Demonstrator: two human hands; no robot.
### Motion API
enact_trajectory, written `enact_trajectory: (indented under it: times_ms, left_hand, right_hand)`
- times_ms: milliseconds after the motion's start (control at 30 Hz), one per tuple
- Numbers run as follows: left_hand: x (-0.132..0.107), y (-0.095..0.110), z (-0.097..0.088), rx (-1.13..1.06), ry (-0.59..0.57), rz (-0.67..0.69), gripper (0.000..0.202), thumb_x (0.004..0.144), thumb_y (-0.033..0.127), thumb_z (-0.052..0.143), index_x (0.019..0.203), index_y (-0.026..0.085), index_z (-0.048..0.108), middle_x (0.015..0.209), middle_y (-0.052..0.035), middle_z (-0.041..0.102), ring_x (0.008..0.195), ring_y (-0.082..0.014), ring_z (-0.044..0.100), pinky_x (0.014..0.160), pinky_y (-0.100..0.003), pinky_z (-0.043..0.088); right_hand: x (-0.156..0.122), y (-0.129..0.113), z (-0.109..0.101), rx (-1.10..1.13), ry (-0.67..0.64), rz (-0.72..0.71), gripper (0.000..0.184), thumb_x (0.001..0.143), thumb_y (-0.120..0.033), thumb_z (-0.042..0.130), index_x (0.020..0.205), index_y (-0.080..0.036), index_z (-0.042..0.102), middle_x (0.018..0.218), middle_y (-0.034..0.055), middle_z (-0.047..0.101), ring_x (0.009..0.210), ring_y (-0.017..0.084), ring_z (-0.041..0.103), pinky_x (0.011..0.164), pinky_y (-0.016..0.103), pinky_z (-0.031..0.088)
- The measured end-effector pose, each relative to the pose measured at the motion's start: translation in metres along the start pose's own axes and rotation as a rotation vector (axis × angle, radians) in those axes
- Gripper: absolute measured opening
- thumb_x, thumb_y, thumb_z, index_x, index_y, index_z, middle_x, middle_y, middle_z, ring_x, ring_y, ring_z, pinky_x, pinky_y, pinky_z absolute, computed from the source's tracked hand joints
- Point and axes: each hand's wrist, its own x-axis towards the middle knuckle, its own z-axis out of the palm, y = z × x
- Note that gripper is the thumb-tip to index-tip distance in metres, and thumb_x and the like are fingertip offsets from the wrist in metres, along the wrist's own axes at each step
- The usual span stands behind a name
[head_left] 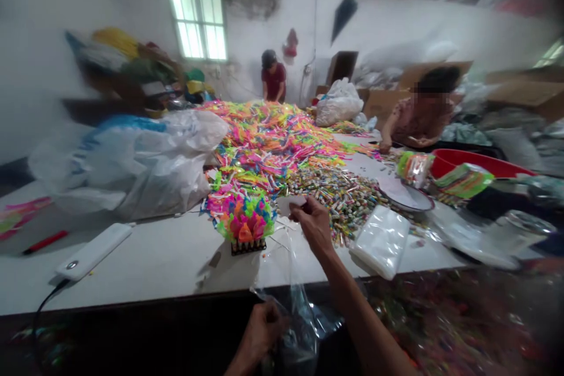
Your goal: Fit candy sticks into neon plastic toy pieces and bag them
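Arm outstretched, right hand pinches clear bag high; left hand grip clutches it low.

White table; neon pink, yellow, green toy heap; red basin; white power bank; red pen.

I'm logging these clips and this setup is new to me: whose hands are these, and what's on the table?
One camera, worn on a person's head, looks down at their own bare hands. The left hand grips a clear plastic bag at the near edge of the table; the right hand pinches a small white piece, too blurred to identify. On it: a heap of bright plastic pieces, a stack of clear bags, a white power bank. Two other people work farther along.
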Motion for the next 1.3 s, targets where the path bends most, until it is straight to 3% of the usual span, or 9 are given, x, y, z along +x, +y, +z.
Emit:
enact_trajectory:
  times_ms: [67,167,333,467,567,800,967,1133,1300]
  left_hand:
    - [0.0,0.002,0.004,-0.007,-0.011,-0.023,0.03,0.06,0.039,0.062,0.053,0.019,0.042,0.044,0.0051,0.04,0.041,-0.0096,0.038,0.041,-0.022,0.028]
    - [-0.001,0.008,0.005,0.015,0.016,-0.025,0.031,0.06,0.039,0.063,0.052,0.019,0.04,0.043,0.006,0.038,0.041,-0.0091,0.037,0.04,-0.022,0.028]
    - [0.0,0.01,-0.003,0.004,0.051,-0.073,0.03,0.058,0.039,0.062,0.052,0.02,0.04,0.041,0.006,0.039,0.038,-0.0102,0.037,0.04,-0.024,0.029]
    - [0.0,0.011,-0.005,0.002,0.051,-0.051,0.025,0.059,0.036,0.06,0.053,0.02,0.041,0.044,0.005,0.04,0.041,-0.011,0.038,0.043,-0.025,0.03]
    - [-0.001,0.016,-0.005,-0.001,0.05,0.039,0.024,0.06,0.031,0.06,0.05,0.019,0.041,0.047,0.0041,0.041,0.049,-0.0108,0.039,0.05,-0.025,0.031]
    - [-0.004,0.02,-0.006,0.017,0.063,0.031,0.021,0.061,0.026,0.057,0.05,0.018,0.041,0.047,0.0051,0.039,0.049,-0.0094,0.037,0.049,-0.022,0.029]
    - [-0.003,0.019,-0.008,-0.074,0.046,0.024,0.025,0.063,0.035,0.057,0.052,0.018,0.041,0.047,0.0047,0.042,0.044,-0.0094,0.039,0.044,-0.022,0.029]
    - [-0.003,0.025,-0.013,-0.22,0.019,0.056,0.036,0.064,0.049,0.058,0.053,0.017,0.045,0.042,0.0043,0.042,0.037,-0.0087,0.036,0.04,-0.023,0.027]
    - [-0.007,0.037,-0.022,-0.279,-0.003,0.062,0.033,0.065,0.045,0.061,0.062,0.012,0.057,0.049,0.0015,0.05,0.043,-0.0096,0.042,0.047,-0.023,0.031]
  right_hand:
    - [0.007,-0.032,0.015,0.043,-0.093,-0.109,0.011,0.072,-0.028,0.055,0.071,-0.018,0.059,0.062,-0.0001,0.056,0.059,0.014,0.054,0.054,0.022,0.041]
    - [0.015,-0.054,0.043,-0.152,-0.271,-0.27,0.013,0.068,-0.022,0.058,0.056,-0.017,0.057,0.061,-0.0004,0.053,0.061,0.012,0.05,0.054,0.021,0.035]
    - [0.033,-0.05,0.062,-0.435,-0.375,-0.24,0.011,0.062,-0.016,0.061,0.052,-0.015,0.057,0.053,-0.0029,0.047,0.053,0.009,0.042,0.049,0.02,0.025]
    - [0.041,-0.053,0.064,-0.228,-0.475,-0.219,0.007,0.065,-0.018,0.058,0.059,-0.015,0.059,0.05,-0.0048,0.045,0.049,0.008,0.04,0.047,0.019,0.026]
    - [0.039,-0.057,0.072,-0.197,-0.493,-0.249,0.007,0.065,-0.016,0.057,0.067,-0.014,0.064,0.054,-0.0038,0.051,0.052,0.009,0.045,0.049,0.018,0.029]
    - [0.035,-0.06,0.072,-0.557,-0.522,-0.278,0.018,0.064,-0.015,0.056,0.074,-0.018,0.071,0.066,0.0,0.066,0.066,0.015,0.058,0.056,0.02,0.036]
    - [0.041,-0.071,0.07,-0.718,-0.63,-0.23,0.022,0.065,-0.015,0.056,0.08,-0.018,0.073,0.072,0.0014,0.068,0.069,0.016,0.06,0.058,0.022,0.037]
    - [0.032,-0.084,0.091,-1.067,-0.591,-0.373,0.021,0.065,-0.014,0.053,0.077,-0.016,0.071,0.081,0.0091,0.069,0.077,0.021,0.062,0.059,0.026,0.035]
    - [0.03,-0.084,0.096,-1.012,-0.608,-0.452,0.035,0.069,-0.015,0.052,0.099,-0.023,0.067,0.095,0.0059,0.069,0.086,0.02,0.06,0.06,0.025,0.033]
